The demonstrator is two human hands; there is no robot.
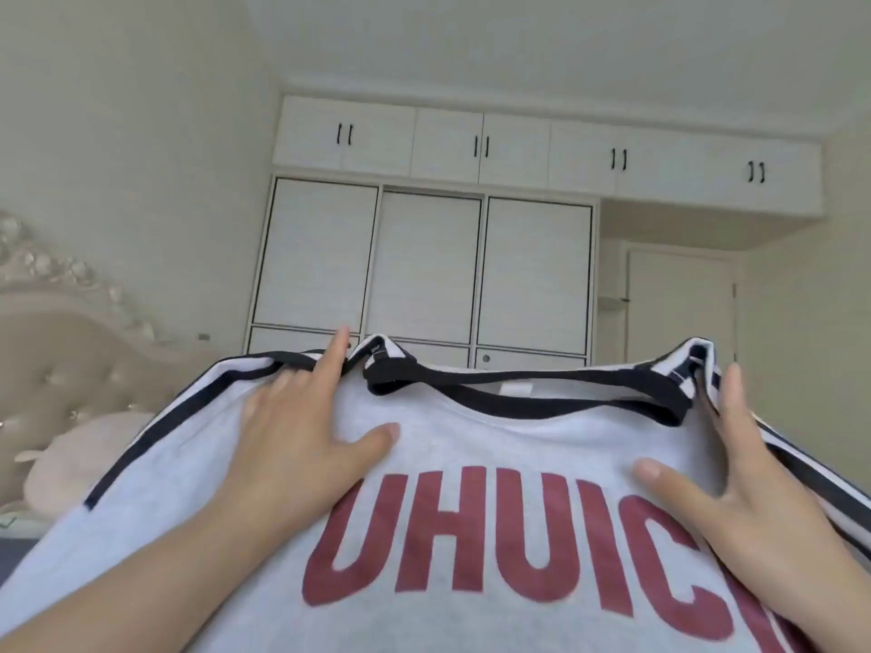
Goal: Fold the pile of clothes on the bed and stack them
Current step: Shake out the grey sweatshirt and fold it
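My left hand (301,435) and right hand (735,468) pinched the T-shirt (471,534) shoulders, collar at twelve o'clock, hem toward six.

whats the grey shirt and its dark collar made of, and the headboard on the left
Grey shirt: looks like soft matte knit, probably cotton jersey; it drapes and wrinkles. Dark collar: seemingly a ribbed knit band, thicker at the edge. Headboard: looks like button-tufted beige leather or faux leather with a slight sheen.
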